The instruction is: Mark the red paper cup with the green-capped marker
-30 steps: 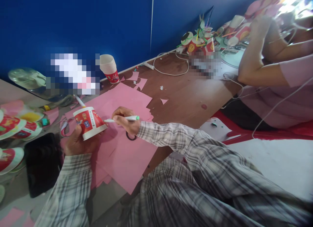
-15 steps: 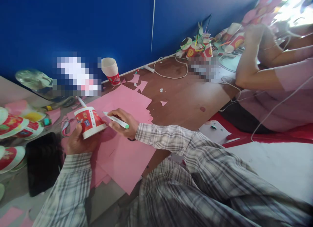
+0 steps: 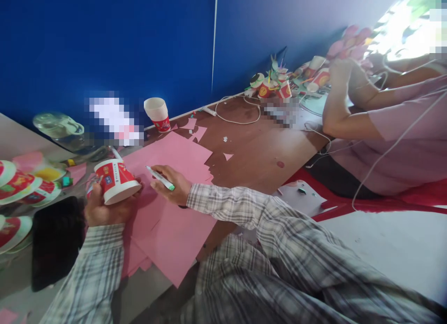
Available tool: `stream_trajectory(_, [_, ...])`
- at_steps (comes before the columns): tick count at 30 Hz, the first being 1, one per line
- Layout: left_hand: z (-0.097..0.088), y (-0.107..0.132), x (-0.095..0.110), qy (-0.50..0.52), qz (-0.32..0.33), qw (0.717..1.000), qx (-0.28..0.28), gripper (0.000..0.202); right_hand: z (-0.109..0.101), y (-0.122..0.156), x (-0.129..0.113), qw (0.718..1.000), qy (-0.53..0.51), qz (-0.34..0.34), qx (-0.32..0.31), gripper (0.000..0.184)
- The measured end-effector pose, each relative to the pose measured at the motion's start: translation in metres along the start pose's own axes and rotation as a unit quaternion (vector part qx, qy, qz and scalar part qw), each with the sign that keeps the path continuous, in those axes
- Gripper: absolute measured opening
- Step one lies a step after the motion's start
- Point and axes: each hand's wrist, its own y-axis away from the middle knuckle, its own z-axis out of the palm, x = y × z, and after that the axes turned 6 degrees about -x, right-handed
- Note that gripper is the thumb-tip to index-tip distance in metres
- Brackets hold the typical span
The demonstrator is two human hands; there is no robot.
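Note:
My left hand [image 3: 108, 211] is wrapped round a red and white paper cup [image 3: 117, 178], tilted with its open rim toward me. A white stick, or something like it, shows behind the cup. To the right, my right hand [image 3: 174, 184] grips a white marker [image 3: 160, 178] with a green end; its tip points up and left, apart from the cup. Pink paper sheets [image 3: 174, 231] lie overlapping on the table beneath both hands.
Stacked paper cups [image 3: 157, 114] stand by the blue wall. More cups [image 3: 26, 189] and a black tablet-like device [image 3: 56, 242] lie at left. A glass jug [image 3: 59, 128] sits behind. Across the brown table [image 3: 251, 147], a person [image 3: 391, 124] leans near a looped white cable [image 3: 240, 123].
My left hand has shifted slightly left and down with the cup, whose rim now turns more toward me. The right hand with the marker has moved slightly left and down; the whole view has shifted.

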Motion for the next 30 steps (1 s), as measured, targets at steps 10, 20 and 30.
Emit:
stream_trajectory(10, [-0.021,-0.001,-0.017,-0.028,-0.069,0.997,-0.001,0.044,0.002,0.001,0.006,0.997,-0.024,-0.022,0.064,0.036])
stream_trajectory(20, [-0.007,0.006,-0.015,-0.015,-0.061,0.994,-0.088,0.045,0.007,-0.001,0.015,0.996,-0.060,0.004,0.063,0.038])
stream_trajectory(30, [-0.013,0.004,-0.018,-0.018,-0.057,0.993,-0.099,0.042,0.007,-0.001,0.014,0.997,-0.058,0.001,0.050,0.035])
